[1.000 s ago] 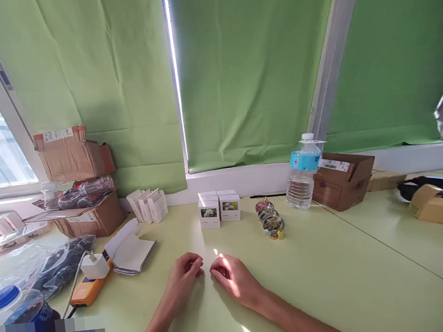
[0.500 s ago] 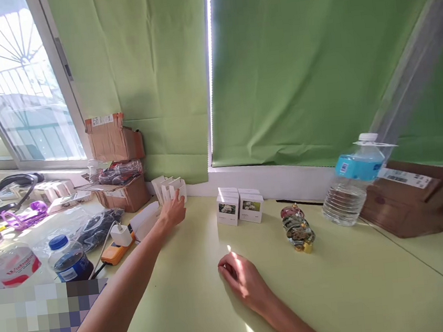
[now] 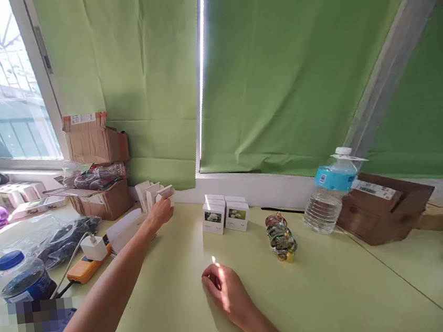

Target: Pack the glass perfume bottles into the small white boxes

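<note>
My left hand (image 3: 160, 212) reaches far forward across the pale green table (image 3: 337, 286), its fingers pinching a tilted white folded carton (image 3: 164, 193). Several more white cartons (image 3: 145, 195) stand upright just behind it. My right hand (image 3: 223, 288) rests on the tabletop with its fingers curled and nothing in them. It lies nearest two stacks of small white boxes with flower pictures (image 3: 213, 218), and a glittery glass trinket (image 3: 281, 238) stands to its right.
A water bottle (image 3: 329, 191) stands before a brown cardboard box (image 3: 380, 207). On the left are an orange power strip (image 3: 82, 271) with a white charger (image 3: 94, 248), a blue-capped jar (image 3: 21, 277), a plastic bag of dark items (image 3: 69, 240) and stacked cartons (image 3: 95, 147).
My left hand has gone from beside my right hand, forward and left to the white cartons, and one carton now tilts in its fingers. My view has swung left.
</note>
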Tool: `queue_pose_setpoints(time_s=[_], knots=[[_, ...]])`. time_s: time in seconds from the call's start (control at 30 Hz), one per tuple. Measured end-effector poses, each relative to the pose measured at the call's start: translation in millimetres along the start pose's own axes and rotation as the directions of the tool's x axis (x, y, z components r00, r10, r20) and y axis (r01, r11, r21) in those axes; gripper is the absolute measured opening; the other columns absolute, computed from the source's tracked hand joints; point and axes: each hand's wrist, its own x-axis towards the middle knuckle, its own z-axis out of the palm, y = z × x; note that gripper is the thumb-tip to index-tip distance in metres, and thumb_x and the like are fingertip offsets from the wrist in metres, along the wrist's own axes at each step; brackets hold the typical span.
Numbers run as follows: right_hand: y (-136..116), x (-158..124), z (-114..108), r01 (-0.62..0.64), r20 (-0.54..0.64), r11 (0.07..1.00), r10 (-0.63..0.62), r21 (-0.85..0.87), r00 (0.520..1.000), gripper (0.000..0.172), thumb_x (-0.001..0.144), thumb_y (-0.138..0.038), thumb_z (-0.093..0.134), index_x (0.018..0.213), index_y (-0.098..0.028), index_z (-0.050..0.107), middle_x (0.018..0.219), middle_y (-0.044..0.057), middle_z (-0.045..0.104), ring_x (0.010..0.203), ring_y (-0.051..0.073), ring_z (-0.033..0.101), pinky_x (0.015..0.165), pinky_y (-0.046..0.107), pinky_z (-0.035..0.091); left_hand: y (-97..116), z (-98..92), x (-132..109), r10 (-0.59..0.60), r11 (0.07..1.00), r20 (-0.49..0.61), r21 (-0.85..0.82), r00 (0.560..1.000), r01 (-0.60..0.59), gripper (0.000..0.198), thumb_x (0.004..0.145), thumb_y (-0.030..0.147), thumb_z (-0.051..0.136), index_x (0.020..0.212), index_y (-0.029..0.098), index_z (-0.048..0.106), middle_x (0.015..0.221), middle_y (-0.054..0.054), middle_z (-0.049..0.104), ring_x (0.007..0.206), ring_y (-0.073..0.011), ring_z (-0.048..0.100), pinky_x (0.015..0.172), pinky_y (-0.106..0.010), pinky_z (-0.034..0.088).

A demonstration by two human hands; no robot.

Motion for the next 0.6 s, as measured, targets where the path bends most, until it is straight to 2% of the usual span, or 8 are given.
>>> queue_pose_setpoints(time_s=[0.13,0.2,0.27,0.33,0.4,0.5,0.57,0.6], knots=[[-1,-1,-2,0.032,-0.017,0.999,-0.032,0.001,0.999,0.015,0.088,-0.021,0.051,0.081,-0.019,0.064,0.067,0.000,0.061,0.061,0.013,0.053,0.059,0.024,0.038,14,-8.2,-31,0.022,0.999,-0.126,-0.030,0.992,-0.026,0.029,0.095,0.035,0.055,0.116,0.016,0.060,0.119,-0.008,0.062,0.098,-0.0194,0.064,0.084,-0.039,0.054],[-1,-1,-3,0.068,-0.034,0.998,-0.067,0.017,0.997,0.015,0.088,-0.021,0.051,0.081,-0.019,0.064,0.067,0.000,0.061,0.062,0.014,0.054,0.060,0.025,0.040,22,-15.8,-56,0.038,0.998,-0.196,-0.046,0.980,-0.048,0.028,0.099,0.031,0.041,0.105,0.016,0.065,0.119,-0.010,0.062,0.091,-0.0186,0.065,0.075,-0.031,0.052],[1,-1,-3,0.093,-0.093,0.994,-0.087,0.055,0.992,0.015,0.089,-0.022,0.051,0.085,-0.020,0.064,0.068,0.000,0.061,0.061,0.014,0.054,0.061,0.026,0.043,32,-22.5,-83,0.061,0.995,-0.250,-0.067,0.966,-0.080,0.032,0.100,0.033,0.036,0.103,0.019,0.064,0.118,-0.008,0.063,0.083,-0.0166,0.066,0.068,-0.028,0.049],[3,0,-2,0.091,-0.187,0.991,-0.072,0.093,0.980,0.016,0.090,-0.024,0.050,0.097,-0.019,0.064,0.080,0.002,0.064,0.059,0.013,0.055,0.060,0.027,0.045,45,-26.1,-112,0.110,0.986,-0.275,-0.090,0.955,-0.139,0.032,0.100,0.035,0.035,0.100,0.022,0.064,0.117,-0.004,0.063,0.077,-0.0136,0.065,0.065,-0.026,0.048],[5,-1,-2,0.073,-0.289,0.990,-0.035,0.124,0.957,0.028,0.089,-0.028,0.053,0.115,-0.020,0.058,0.099,0.006,0.064,0.057,0.012,0.055,0.060,0.028,0.048,59,-26.0,-139,0.181,0.968,-0.276,-0.121,0.944,-0.221,0.029,0.100,0.036,0.037,0.096,0.024,0.063,0.112,-0.001,0.064,0.070,-0.0108,0.063,0.063,-0.024,0.047],[4,-2,-6,0.061,-0.396,0.983,0.013,0.173,0.918,0.049,0.083,-0.035,0.062,0.128,-0.023,0.048,0.117,0.008,0.060,0.057,0.012,0.055,0.061,0.030,0.052,75,-21.2,-172,0.343,0.868,-0.276,-0.273,0.898,-0.415,0.024,0.099,0.034,0.040,0.095,0.024,0.061,0.107,-0.001,0.065,0.063,-0.0091,0.060,0.058,-0.023,0.045],[2,-4,-8,0.066,-0.382,0.970,0.029,0.232,0.924,0.051,0.081,-0.039,0.065,0.127,-0.023,0.048,0.110,0.006,0.063,0.058,0.012,0.055,0.058,0.028,0.051,81,-17.4,-187,0.422,0.793,-0.281,-0.346,0.862,-0.501,0.020,0.099,0.031,0.041,0.096,0.024,0.060,0.104,-0.002,0.065,0.065,-0.0096,0.060,0.059,-0.023,0.046],[1,-4,-10,0.065,-0.352,0.962,0.034,0.264,0.936,0.047,0.081,-0.041,0.066,0.122,-0.022,0.051,0.100,0.004,0.064,0.059,0.012,0.054,0.056,0.027,0.049,83,-16.0,-193,0.455,0.760,-0.277,-0.375,0.847,-0.531,0.018,0.099,0.030,0.042,0.098,0.024,0.060,0.103,-0.002,0.065,0.066,-0.0100,0.060,0.060,-0.022,0.046]])
